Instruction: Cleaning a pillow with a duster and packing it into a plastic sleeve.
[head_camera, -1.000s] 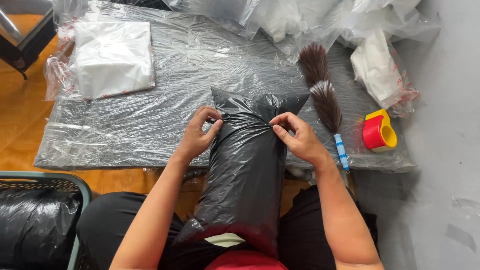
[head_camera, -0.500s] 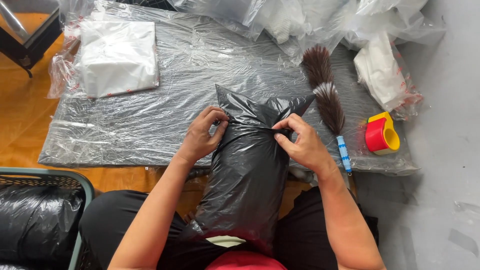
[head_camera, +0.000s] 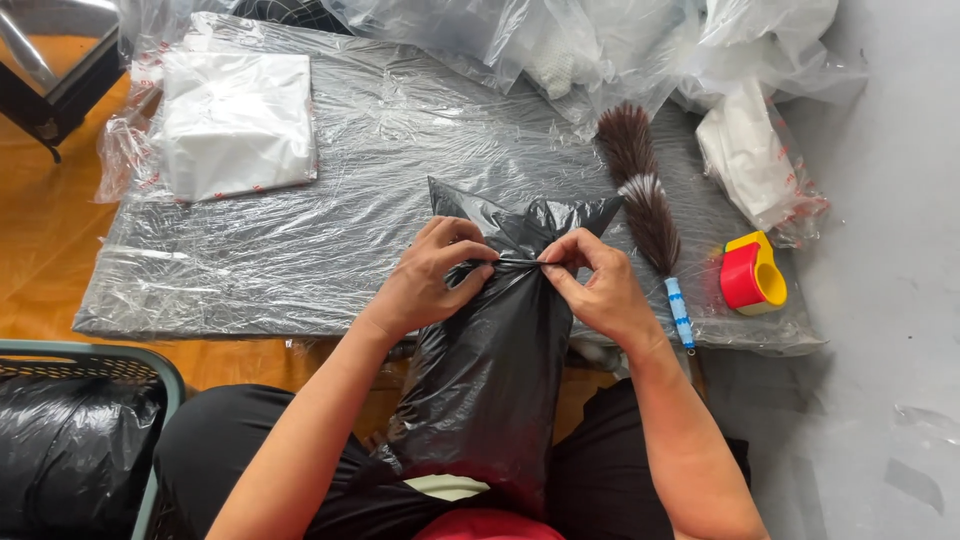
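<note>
A filled black plastic bag (head_camera: 490, 370) stands on my lap, leaning against the low table's front edge. My left hand (head_camera: 432, 275) and my right hand (head_camera: 592, 285) both pinch its gathered neck, fingertips almost meeting at the middle. The bag's loose top flares out above my fingers. Below the neck the bag is bulky and wrinkled.
The low table (head_camera: 350, 240) is wrapped in clear plastic. On it lie a white folded packet (head_camera: 235, 125) at back left, a feather duster (head_camera: 645, 205) with a blue handle, a red and yellow tape dispenser (head_camera: 752, 275), and bagged white items (head_camera: 750, 160). A basket (head_camera: 80, 440) with black bags sits lower left.
My hands have drawn together along the bag's top, gathering the wide opening into a tight neck. The view has shifted slightly.
</note>
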